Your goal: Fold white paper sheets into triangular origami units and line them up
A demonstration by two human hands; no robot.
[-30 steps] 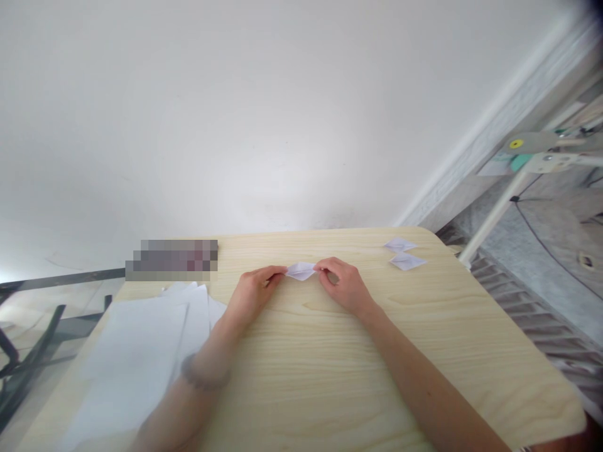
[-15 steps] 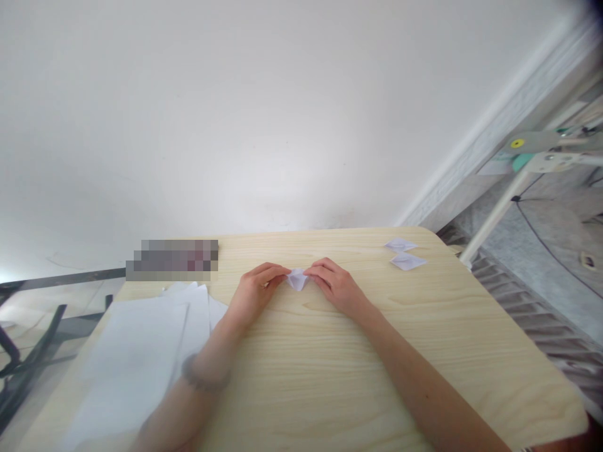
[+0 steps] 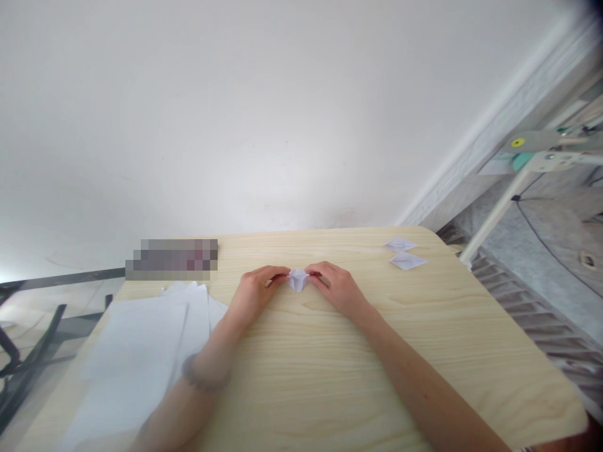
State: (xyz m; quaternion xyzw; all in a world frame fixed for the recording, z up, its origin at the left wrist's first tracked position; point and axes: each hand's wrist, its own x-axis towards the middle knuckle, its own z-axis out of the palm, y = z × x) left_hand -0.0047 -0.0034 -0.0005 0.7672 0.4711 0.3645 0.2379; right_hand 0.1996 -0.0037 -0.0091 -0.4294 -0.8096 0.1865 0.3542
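A small folded white paper (image 3: 298, 280) is held between my two hands over the middle of the table. My left hand (image 3: 258, 284) pinches its left corner between thumb and fingertips. On the opposite corner, my right hand (image 3: 335, 285) has a similar pinch. The paper's lower part points toward me, and its fine creases are too small to make out. Two folded paper pieces, an upper one (image 3: 400, 245) and a lower one (image 3: 407, 261), both diamond-shaped, lie off to the right.
Loose white paper sheets (image 3: 136, 339) overlap on the left of the wooden table (image 3: 301, 389), partly under my left forearm. A blurred-out item (image 3: 172, 258) sits at the back left. Behind the table rises a white wall (image 3: 282, 125); a white metal post (image 3: 499, 210) stands at right.
Both hands keep their pinch on the folded paper. My right hand's fingers have shifted slightly down and to the right. The other things stay where they were.
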